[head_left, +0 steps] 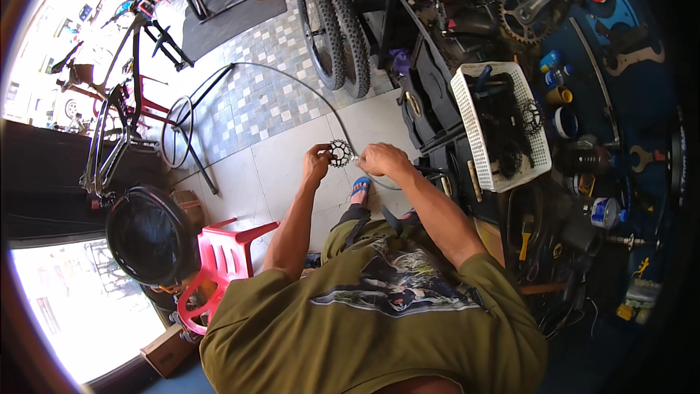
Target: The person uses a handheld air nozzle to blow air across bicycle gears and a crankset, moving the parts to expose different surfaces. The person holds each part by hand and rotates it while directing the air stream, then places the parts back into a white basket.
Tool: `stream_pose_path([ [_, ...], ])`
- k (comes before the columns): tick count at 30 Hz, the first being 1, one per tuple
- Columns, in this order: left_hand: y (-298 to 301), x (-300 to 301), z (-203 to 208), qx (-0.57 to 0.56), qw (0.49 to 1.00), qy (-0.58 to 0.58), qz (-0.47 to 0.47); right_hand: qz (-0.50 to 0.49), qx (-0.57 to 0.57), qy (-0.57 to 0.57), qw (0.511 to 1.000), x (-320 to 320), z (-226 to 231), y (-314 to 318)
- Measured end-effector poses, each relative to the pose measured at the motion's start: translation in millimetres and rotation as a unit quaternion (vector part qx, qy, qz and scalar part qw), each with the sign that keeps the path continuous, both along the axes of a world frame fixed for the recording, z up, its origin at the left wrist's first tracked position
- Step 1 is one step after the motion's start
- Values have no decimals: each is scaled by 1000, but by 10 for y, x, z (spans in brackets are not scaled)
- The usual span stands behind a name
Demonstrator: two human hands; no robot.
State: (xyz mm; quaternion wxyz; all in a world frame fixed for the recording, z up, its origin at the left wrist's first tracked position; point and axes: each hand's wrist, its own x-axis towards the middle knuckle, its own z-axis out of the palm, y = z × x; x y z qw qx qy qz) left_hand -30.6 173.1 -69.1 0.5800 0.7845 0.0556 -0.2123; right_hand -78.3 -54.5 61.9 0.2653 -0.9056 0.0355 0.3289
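Observation:
In front of my body, my left hand pinches a dark toothed chainring by its left edge. The ring is held up above the tiled floor, with its open middle showing. Close to the ring's right side is my right hand, its fingers curled closed. A small pale bit shows at those fingertips, but what it belongs to is too small to tell. A thin grey hose curves across the floor and passes right by the right hand; whether the fingers grip it cannot be made out.
On the right, a white plastic basket of dark parts stands among tools and bottles. Two bicycle tyres stand ahead. A bike frame is at left, near a pink plastic chair and a round black pan-like object. My sandalled foot is below.

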Motion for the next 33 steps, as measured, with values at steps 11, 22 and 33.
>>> stream_pose_path([
  [11,38,-6,216,23,998,53,12,21,45,33,998,183,111,94],
  [22,-125,132,259,72,997,13,-17,-34,-45,-52,997,76,86,-85],
  [33,-357,159,238,143,983,-71,-91,-49,-39,-53,997,-9,-42,-273],
])
